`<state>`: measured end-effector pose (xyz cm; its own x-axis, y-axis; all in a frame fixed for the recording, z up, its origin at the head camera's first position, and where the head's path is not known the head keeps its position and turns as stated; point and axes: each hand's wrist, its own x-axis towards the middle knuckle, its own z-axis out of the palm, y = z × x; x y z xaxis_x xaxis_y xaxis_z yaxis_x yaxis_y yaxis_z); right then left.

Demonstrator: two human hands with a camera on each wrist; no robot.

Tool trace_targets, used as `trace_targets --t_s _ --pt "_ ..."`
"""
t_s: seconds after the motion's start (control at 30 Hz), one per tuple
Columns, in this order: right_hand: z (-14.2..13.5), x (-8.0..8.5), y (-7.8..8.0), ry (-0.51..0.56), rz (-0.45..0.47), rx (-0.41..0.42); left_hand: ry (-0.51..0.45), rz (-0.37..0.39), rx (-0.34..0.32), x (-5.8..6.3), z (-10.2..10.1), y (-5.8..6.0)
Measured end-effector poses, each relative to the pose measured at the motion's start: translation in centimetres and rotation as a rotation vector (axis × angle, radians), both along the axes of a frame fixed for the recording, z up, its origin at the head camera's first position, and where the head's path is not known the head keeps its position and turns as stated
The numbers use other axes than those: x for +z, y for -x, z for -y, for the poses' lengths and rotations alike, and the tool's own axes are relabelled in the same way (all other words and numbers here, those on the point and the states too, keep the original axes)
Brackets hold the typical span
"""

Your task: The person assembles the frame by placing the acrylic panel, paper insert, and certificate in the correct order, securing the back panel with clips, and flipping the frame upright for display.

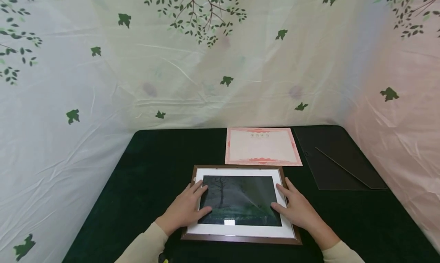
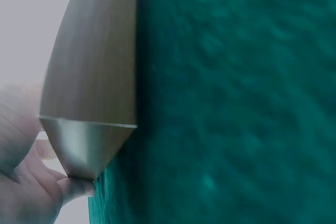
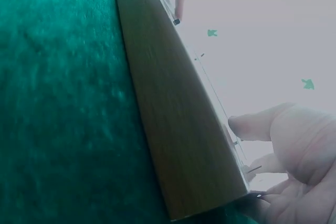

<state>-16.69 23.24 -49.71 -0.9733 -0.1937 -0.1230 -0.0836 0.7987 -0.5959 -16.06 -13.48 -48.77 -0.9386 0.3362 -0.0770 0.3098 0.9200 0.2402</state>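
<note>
A brown wooden picture frame (image 1: 240, 240) lies on the dark green cloth, with a white mat (image 1: 206, 229) inside it around a dark, glossy centre (image 1: 240, 202) that reflects a tree shape. My left hand (image 1: 187, 206) rests on the left side, fingers extended and thumb over the dark area. Opposite it, my right hand (image 1: 300, 207) touches the right side of the mat with extended fingers and thumb. Small metal tabs stand along the edge of the frame (image 3: 168, 103) in the right wrist view. In the left wrist view, a finger of my left hand (image 2: 26, 187) reaches the frame's corner (image 2: 79, 145).
Behind the frame lies a certificate sheet (image 1: 262, 148) with a pink-red border. A black backing board (image 1: 330, 163) with a thin slanting line across it lies at the back right. Printed fabric (image 1: 192, 72) hangs around the green-covered table (image 1: 137, 186).
</note>
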Motion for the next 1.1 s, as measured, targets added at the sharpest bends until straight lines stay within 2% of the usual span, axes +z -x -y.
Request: trace_targets --t_s 0.23,0.53,0.83,1.1 --pt "0.5 -0.3 0.0 -0.004 0.002 0.023 -0.019 0.009 -0.028 -0.4 1.3 -0.3" --pt "-0.1 -0.9 -0.2 0.015 -0.029 0.054 -0.04 0.079 -0.096 -0.1 2.4 -0.2" --pt "-0.2 -1.4 -0.5 0.025 -0.026 0.04 -0.076 0.094 -0.093 0.0 2.4 -0.3" --pt "-0.3 -1.2 -0.4 0.019 -0.046 0.033 -0.09 0.074 -0.077 -0.4 2.2 -0.4"
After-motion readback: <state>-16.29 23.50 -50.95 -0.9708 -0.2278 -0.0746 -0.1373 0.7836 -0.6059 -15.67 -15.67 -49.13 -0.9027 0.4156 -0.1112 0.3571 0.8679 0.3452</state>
